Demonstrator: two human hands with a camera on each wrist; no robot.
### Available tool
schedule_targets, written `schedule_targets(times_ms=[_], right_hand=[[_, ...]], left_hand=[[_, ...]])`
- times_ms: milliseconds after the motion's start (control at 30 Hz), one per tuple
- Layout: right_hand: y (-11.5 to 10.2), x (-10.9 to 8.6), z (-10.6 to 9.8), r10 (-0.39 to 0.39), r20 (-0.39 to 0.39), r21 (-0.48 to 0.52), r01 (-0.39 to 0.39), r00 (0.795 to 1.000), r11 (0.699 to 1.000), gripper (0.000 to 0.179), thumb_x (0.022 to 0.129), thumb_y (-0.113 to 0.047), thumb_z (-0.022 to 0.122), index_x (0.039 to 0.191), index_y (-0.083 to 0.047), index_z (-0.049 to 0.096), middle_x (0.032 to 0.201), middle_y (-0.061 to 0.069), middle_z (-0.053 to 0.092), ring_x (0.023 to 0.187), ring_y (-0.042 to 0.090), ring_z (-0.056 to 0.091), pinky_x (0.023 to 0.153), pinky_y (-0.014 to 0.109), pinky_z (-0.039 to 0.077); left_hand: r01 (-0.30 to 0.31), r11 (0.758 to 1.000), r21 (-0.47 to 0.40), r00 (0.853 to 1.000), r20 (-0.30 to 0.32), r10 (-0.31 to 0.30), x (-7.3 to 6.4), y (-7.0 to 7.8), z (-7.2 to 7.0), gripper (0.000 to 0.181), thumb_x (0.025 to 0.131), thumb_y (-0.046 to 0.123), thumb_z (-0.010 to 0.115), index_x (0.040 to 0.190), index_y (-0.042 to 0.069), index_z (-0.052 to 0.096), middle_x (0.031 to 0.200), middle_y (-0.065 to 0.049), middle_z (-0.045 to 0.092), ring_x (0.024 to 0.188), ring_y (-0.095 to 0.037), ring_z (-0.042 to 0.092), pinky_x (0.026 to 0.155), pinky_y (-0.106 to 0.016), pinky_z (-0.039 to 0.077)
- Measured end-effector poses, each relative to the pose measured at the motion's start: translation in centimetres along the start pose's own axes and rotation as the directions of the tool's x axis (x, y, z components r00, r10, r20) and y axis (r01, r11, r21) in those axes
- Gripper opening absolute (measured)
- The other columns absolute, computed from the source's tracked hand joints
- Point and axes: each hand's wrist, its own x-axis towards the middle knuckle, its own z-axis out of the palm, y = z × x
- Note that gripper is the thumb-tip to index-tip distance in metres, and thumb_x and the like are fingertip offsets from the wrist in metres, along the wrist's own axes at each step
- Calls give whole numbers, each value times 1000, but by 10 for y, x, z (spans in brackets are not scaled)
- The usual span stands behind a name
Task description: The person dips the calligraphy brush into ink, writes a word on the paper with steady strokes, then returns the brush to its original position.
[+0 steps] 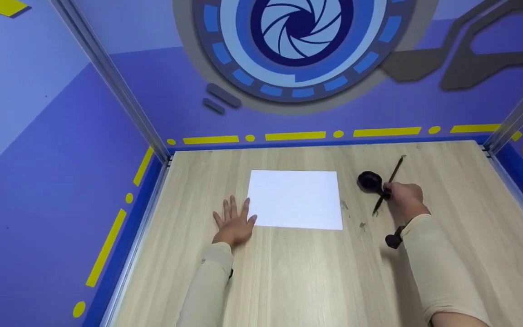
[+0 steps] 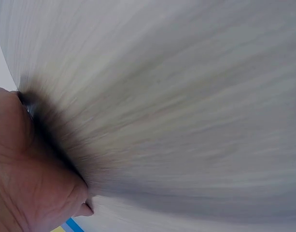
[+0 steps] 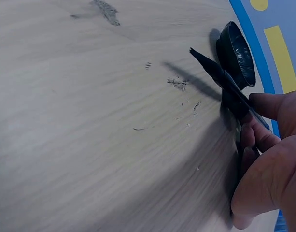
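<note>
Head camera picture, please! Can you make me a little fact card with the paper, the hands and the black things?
Paper: white, no marks visible, on the wooden table
Left hand: fingers spread, at the paper's left edge
Right hand: holds a black brush
Dish: black, round, close to the right hand

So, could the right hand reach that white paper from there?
Likely yes: on the near side of the black dish, nothing bulky separates the right hand from the white paper. The hand pinches a dark brush, which might touch first.
</note>
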Motion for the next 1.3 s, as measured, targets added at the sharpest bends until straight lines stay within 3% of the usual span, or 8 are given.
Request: schedule_targets(times_ms=[167, 333, 500, 700, 800, 1067, 1167, 1300], right_hand=[[0, 3, -3, 5, 15, 45, -5, 1000, 999, 40, 102, -44, 67, 114, -8, 76, 83, -10, 72, 110, 19, 61, 116, 38, 46], [2, 5, -3, 38, -3, 138, -37, 999, 990, 26, 101, -40, 70, 102, -14, 75, 95, -9, 63, 115, 17, 55, 110, 34, 45], [5, 1, -10, 78, 56, 281, -90, 995, 956, 20, 103, -36, 69, 93, -19, 73, 87, -13, 64, 105, 10, 55, 101, 28, 46], [0, -13, -33, 88, 131, 495, -142, 987, 857, 23, 105, -29, 68, 84, -21, 74, 74, -13, 65, 84, 4, 59, 83, 23, 51], [-6, -23, -42, 105, 112, 570, -150, 988, 808, 24, 104, -29, 69, 82, -19, 74, 70, -11, 63, 77, 5, 58, 74, 22, 52], [-20, -58, -47, -52, 69, 840, -30, 996, 541, 13, 103, -15, 71, 94, -6, 73, 78, -1, 70, 72, 9, 61, 64, 23, 58], [-26, -68, -45, -144, 32, 857, 46, 989, 513, 13, 104, -12, 68, 96, -3, 73, 80, 1, 72, 73, 10, 66, 67, 23, 60], [-30, -75, -41, -201, -38, 826, 144, 979, 545, 15, 106, -9, 64, 96, 0, 71, 79, 2, 71, 71, 10, 69, 67, 23, 61]], left_hand=[[-19, 1000, -24, 1000, -10, 19, 1, -3, 3, 71, 113, 59, 27, 174, 28, 7, 179, -20, -21, 165, -46, -24, 123, -79, -19], [-20, 999, -27, 1000, -21, 20, 6, -7, 9, 70, 112, 59, 28, 174, 30, 10, 180, -19, -19, 166, -44, -22, 123, -79, -19], [-12, 1000, -20, 1000, -9, 12, 3, -3, 6, 70, 113, 57, 29, 174, 28, 9, 180, -19, -19, 166, -44, -22, 124, -77, -19], [1, 1000, -5, 1000, 10, -1, 3, -1, 1, 71, 113, 56, 29, 174, 29, 6, 179, -18, -23, 166, -42, -26, 125, -76, -20], [-13, 1000, -18, 1000, -5, 13, 4, -2, 1, 71, 113, 57, 30, 174, 28, 9, 179, -20, -20, 166, -44, -23, 124, -77, -19], [-3, 1000, -28, 1000, 11, 3, 1, -5, -1, 71, 113, 58, 28, 174, 28, 7, 179, -20, -22, 166, -44, -24, 124, -77, -21], [-1, 1000, -24, 1000, 18, 1, -2, -2, -4, 71, 113, 55, 30, 174, 26, 6, 179, -20, -22, 166, -45, -24, 124, -76, -20], [-22, 999, -40, 1000, 10, 22, -2, 0, -4, 71, 113, 54, 30, 174, 26, 7, 179, -20, -21, 166, -44, -24, 125, -76, -20]])
